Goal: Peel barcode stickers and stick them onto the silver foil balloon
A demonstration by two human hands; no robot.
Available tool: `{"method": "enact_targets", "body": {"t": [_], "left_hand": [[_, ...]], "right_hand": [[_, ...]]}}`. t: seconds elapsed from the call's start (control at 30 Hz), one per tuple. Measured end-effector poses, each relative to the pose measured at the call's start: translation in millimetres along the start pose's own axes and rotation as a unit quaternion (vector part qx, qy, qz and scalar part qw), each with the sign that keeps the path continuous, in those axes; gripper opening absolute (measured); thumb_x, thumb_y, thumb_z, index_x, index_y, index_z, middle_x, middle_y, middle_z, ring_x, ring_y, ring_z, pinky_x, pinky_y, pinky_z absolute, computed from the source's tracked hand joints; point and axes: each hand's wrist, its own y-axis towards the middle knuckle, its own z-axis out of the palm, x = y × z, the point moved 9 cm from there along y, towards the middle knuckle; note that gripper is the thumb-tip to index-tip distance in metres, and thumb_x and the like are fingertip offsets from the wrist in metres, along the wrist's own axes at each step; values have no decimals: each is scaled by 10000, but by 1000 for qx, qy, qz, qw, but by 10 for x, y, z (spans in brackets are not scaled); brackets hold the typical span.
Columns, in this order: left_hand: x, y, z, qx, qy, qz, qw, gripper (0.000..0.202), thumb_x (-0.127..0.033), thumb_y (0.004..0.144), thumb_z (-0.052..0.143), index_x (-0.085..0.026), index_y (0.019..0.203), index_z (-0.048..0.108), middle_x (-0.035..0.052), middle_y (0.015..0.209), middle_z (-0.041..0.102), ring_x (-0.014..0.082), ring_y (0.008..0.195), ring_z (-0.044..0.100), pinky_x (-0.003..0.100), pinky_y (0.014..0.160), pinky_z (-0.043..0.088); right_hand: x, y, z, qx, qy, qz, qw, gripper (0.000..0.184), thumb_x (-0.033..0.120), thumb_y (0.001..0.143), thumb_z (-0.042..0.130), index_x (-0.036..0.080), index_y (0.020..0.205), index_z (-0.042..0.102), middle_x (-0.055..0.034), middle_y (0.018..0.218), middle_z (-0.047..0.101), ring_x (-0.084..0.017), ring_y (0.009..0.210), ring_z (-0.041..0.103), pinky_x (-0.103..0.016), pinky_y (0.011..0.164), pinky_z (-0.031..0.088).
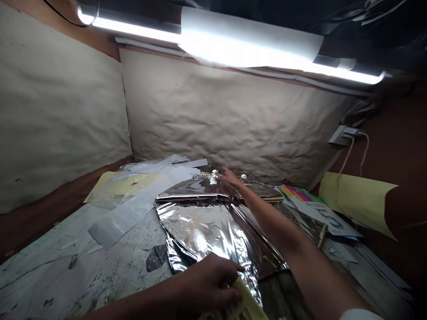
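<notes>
Silver foil (196, 226) lies in a big shiny sheet in the middle of a stained work table (66, 275). It has soft folds, and one long crease runs from about 11 o'clock down to 5 o'clock. Its far edge is at 12 o'clock and its near tip is at 6 o'clock.

The right hand (231, 178) reaches far out over the foil, and the right arm (276, 222) lies across it from 4 o'clock. The fingers (224, 172) rest on a crumpled bit of the far edge. I cannot tell if they pinch it or just touch it.

The left hand (207, 282) is at 6 o'clock, curled shut around a yellow strip (248, 302). It sits right by the near tip, so it is the nearer hand to that end.

White paper strips (143, 195) and a pale yellow sheet (116, 189) lie at 10 o'clock. A bright card (316, 209) with a big number lies at 2 o'clock. A cream paper wall (216, 120) stands behind it all.
</notes>
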Motion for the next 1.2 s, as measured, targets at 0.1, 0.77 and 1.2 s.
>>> {"method": "enact_targets", "body": {"t": [0.1, 0.77, 1.2], "left_hand": [[148, -7, -333, -118, -114, -103, 981, 246, -365, 856, 600, -139, 788, 669, 37, 754, 674, 185, 703, 638, 256, 610, 489], [333, -40, -634, -264, -240, -156, 921, 374, -463, 834, 663, -133, 1009, 651, 73, 826, 709, 210, 668, 674, 297, 559, 549], [337, -56, -624, -245, -262, -170, 918, 350, -462, 789, 707, -131, 902, 691, 74, 804, 727, 236, 689, 693, 327, 590, 569]], "right_hand": [[110, -330, -185, 23, 27, 40, 999, 394, 378, 880, 595, 118, 1177, 604, -149, 1154, 658, -229, 987, 640, -340, 843, 502], [207, -2420, -35, 119, 286, 90, 947, 345, 430, 697, 786, 163, 878, 662, -7, 778, 671, -151, 660, 623, -237, 569, 493], [-10, -2468, 181, 141, 286, 162, 934, 380, 506, 693, 751, 144, 770, 666, -14, 691, 690, -155, 554, 628, -255, 487, 498]]}}
